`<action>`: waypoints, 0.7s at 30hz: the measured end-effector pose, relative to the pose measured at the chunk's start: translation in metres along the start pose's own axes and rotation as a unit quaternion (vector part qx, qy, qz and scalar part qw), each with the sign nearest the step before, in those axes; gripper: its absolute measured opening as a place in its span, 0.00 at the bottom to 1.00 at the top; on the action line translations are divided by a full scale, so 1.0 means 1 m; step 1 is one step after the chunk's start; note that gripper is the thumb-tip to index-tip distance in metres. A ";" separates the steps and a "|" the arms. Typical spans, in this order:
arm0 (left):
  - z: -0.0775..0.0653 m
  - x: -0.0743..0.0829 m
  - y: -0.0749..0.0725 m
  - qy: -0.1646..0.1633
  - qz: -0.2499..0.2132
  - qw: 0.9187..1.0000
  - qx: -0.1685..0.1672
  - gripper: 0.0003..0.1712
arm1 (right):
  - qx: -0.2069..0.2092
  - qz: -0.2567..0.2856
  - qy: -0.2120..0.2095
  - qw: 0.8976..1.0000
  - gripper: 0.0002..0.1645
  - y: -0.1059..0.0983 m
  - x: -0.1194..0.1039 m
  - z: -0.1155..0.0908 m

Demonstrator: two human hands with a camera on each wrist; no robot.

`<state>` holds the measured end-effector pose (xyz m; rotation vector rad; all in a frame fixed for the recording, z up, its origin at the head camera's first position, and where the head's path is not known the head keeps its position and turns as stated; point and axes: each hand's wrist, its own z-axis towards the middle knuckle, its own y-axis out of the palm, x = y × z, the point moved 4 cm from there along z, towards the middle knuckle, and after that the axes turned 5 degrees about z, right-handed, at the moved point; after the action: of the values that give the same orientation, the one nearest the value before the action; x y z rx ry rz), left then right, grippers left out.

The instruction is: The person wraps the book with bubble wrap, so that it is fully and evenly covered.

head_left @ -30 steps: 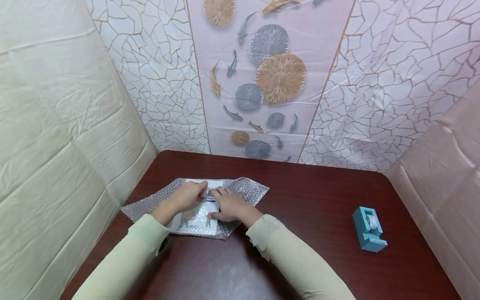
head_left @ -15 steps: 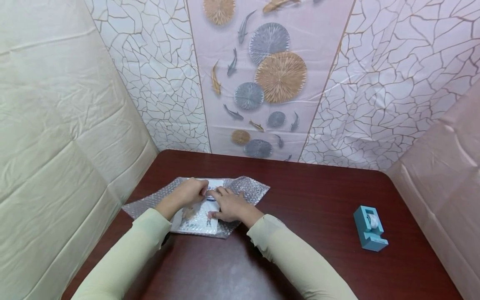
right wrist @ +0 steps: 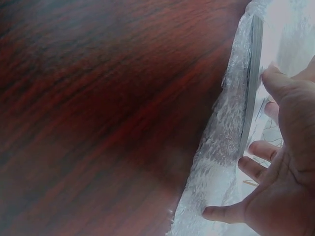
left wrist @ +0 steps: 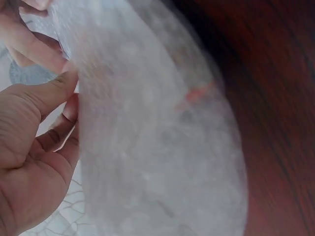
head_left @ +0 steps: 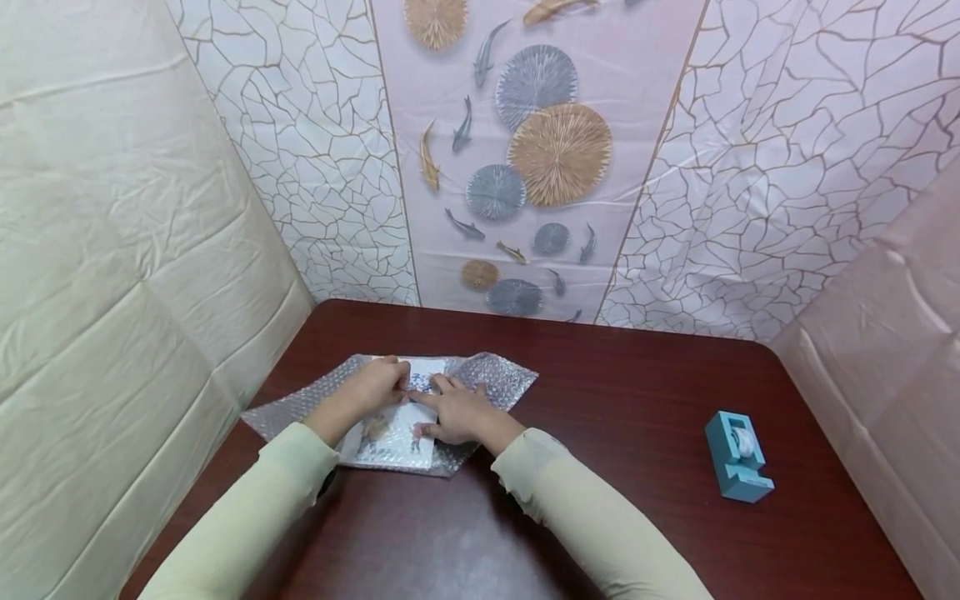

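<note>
A thin book with a white printed cover (head_left: 427,366) lies on a sheet of bubble wrap (head_left: 504,377), whose left part is folded over it. My left hand (head_left: 375,390) pinches the folded edge near the middle of the cover. In the left wrist view, thumb and fingers of the left hand (left wrist: 37,147) grip the raised bubble wrap (left wrist: 147,128). My right hand (head_left: 461,412) rests on the book with fingers spread, its index finger beside the left fingertips. The right wrist view shows the book's page edge (right wrist: 252,78) over the bubble wrap (right wrist: 221,132), beside the right hand (right wrist: 290,177).
A teal tape dispenser (head_left: 738,462) with a roll of clear tape stands on the right of the dark red-brown table (head_left: 600,433). Patterned cloth (head_left: 495,192) hangs behind the table, and pale padded sheets (head_left: 150,275) flank it on both sides.
My left fingers have shifted slightly nearer to me along the wrap's edge, toward the right index finger. The right hand has hardly moved. The book and tape dispenser stay in place.
</note>
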<state>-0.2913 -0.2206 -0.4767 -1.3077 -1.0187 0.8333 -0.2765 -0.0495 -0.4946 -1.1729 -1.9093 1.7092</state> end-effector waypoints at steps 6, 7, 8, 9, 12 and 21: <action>-0.010 0.011 -0.001 0.028 0.059 0.997 0.030 0.03 | -0.006 0.008 0.003 1.000 0.47 -0.004 -0.002 0.000; -0.013 0.014 -0.002 0.033 0.071 0.996 0.041 0.04 | -0.007 0.008 0.003 1.000 0.47 -0.004 -0.002 0.000; -0.017 0.016 -0.002 0.033 0.082 0.995 0.047 0.05 | -0.007 0.007 0.003 1.000 0.47 -0.004 -0.002 0.000; -0.021 0.018 -0.003 0.032 0.090 0.994 0.051 0.06 | -0.009 0.007 0.003 1.000 0.47 -0.003 -0.002 0.000; -0.035 0.024 -0.003 0.014 0.094 0.994 0.053 0.07 | -0.009 0.007 0.004 1.000 0.47 -0.001 -0.001 0.002; -0.063 0.046 -0.014 0.011 0.088 0.994 0.060 0.08 | -0.009 0.013 0.007 1.000 0.47 0.001 0.001 0.005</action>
<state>-0.2169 -0.2028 -0.4558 -1.3127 -0.8315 0.9956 -0.2806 -0.0520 -0.4969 -1.2164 -1.9133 1.6968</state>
